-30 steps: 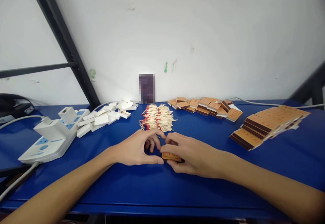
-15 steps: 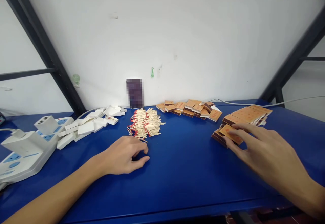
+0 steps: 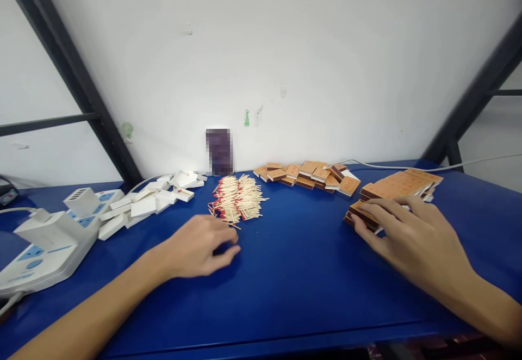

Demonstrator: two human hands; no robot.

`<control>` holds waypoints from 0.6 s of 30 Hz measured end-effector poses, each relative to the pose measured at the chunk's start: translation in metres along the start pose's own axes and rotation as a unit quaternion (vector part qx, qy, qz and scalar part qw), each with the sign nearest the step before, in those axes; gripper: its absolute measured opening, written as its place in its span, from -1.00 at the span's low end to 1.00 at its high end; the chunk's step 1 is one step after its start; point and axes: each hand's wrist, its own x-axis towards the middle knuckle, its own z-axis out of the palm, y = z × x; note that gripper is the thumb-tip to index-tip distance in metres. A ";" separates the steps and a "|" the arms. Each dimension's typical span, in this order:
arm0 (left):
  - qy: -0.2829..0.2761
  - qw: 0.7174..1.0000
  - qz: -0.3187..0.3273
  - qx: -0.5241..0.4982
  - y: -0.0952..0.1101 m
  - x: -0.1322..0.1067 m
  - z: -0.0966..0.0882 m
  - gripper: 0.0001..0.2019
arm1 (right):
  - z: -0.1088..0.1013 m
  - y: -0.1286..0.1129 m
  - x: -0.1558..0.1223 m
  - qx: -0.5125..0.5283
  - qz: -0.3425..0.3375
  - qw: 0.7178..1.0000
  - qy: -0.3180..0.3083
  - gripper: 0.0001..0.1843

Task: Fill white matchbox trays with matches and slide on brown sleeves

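Note:
My left hand (image 3: pixel 202 247) rests on the blue tabletop with loosely bent fingers. Its thumb and index fingertips are apart, and nothing is between them. Just beyond it lies a pile of red-tipped matches (image 3: pixel 238 198). On the right, my right hand (image 3: pixel 414 240) has its thumb and fingers on an orange matchbox (image 3: pixel 358 206) at the near-left end of a neat block of matchboxes (image 3: pixel 397 184). The fingers partly cover that box and the front of the block.
White inner trays (image 3: pixel 143 206) lie heaped at the left, one holding a few matches. A power strip (image 3: pixel 61 256) with chargers sits beside them. Loose matchboxes (image 3: pixel 308 174) lie along the wall. A blurred dark rectangle (image 3: pixel 220 152) leans there, and a cable (image 3: pixel 408 165) runs behind.
My right hand has moved slightly left, and the matchbox under its fingers now sits flatter against the block. My left hand has barely moved. The whole view has shifted slightly.

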 end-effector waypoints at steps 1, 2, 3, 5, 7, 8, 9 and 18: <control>0.025 0.999 -0.021 0.022 -0.010 -0.002 -0.006 -0.76 | -0.003 -0.006 0.005 0.017 -0.001 1.000 0.014 -0.83; 0.055 0.996 -0.058 0.044 -0.022 -0.005 -0.011 -0.74 | -0.005 -0.013 0.012 0.037 -0.003 0.999 0.029 -0.84; 0.089 0.989 -0.104 0.065 -0.035 -0.008 -0.016 -0.73 | -0.008 -0.022 0.020 0.066 -0.019 0.997 0.031 -0.84; 0.126 0.967 -0.186 0.118 -0.064 -0.016 -0.022 -0.70 | -0.009 -0.041 0.042 0.104 -0.055 0.993 0.004 -0.83; 0.084 0.955 -0.220 0.180 -0.087 -0.023 -0.020 -0.63 | -0.003 -0.059 0.068 0.100 -0.079 0.988 -0.084 -0.81; 0.060 0.948 -0.238 0.203 -0.096 -0.026 -0.018 -0.61 | 0.004 -0.066 0.083 0.085 -0.082 0.983 -0.137 -0.81; 0.041 0.942 -0.252 0.218 -0.102 -0.029 -0.014 -0.60 | 0.013 -0.071 0.098 0.068 -0.082 0.978 -0.180 -0.80; 0.017 0.936 -0.272 0.221 -0.107 -0.039 -0.011 -0.59 | 0.101 -0.070 0.164 0.049 -0.071 0.951 -0.298 -0.56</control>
